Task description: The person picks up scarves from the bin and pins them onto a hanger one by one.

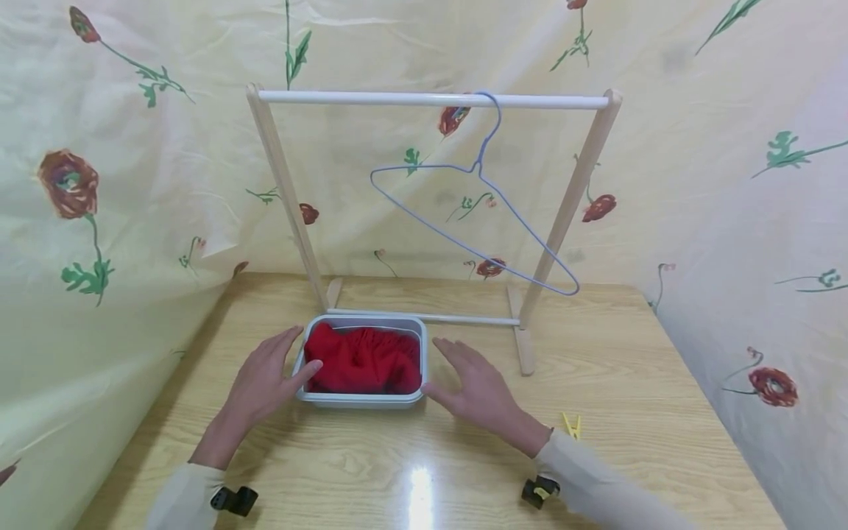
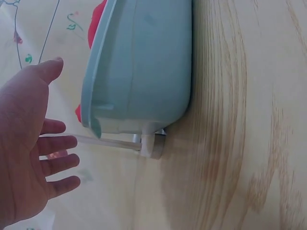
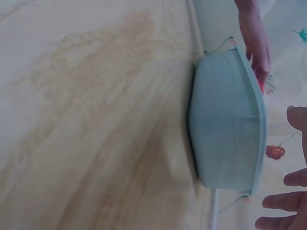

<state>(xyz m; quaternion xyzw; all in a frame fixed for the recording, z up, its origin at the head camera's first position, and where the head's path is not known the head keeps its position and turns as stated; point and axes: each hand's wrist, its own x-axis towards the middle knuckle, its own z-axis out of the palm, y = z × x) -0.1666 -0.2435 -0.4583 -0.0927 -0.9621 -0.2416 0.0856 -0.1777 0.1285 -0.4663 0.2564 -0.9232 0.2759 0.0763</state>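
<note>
A light blue-grey plastic tub (image 1: pixel 361 401) stands on the table, holding a crumpled red cloth (image 1: pixel 364 361) with fringe-like folds. At the tub's left end is my left hand (image 1: pixel 265 372), fingers extended and spread, the thumb over the rim in the head view. My right hand (image 1: pixel 477 386) is by the right end, its fingers straight and thumb at the corner of the rim. Both palms face the tub, and neither hand grips anything. In the left wrist view, the left hand (image 2: pixel 24 148) shows relaxed, separated fingers beside the tub (image 2: pixel 144 67).
Behind the tub stands a wooden rack with a white top bar (image 1: pixel 371 98). A blue wire hanger (image 1: pixel 457 239) hangs from it, angled, right of centre. A yellow clothespin (image 1: pixel 573 425) lies near my right forearm. Flower-patterned sheeting (image 1: pixel 132 243) surrounds the wooden table (image 1: pixel 344 471).
</note>
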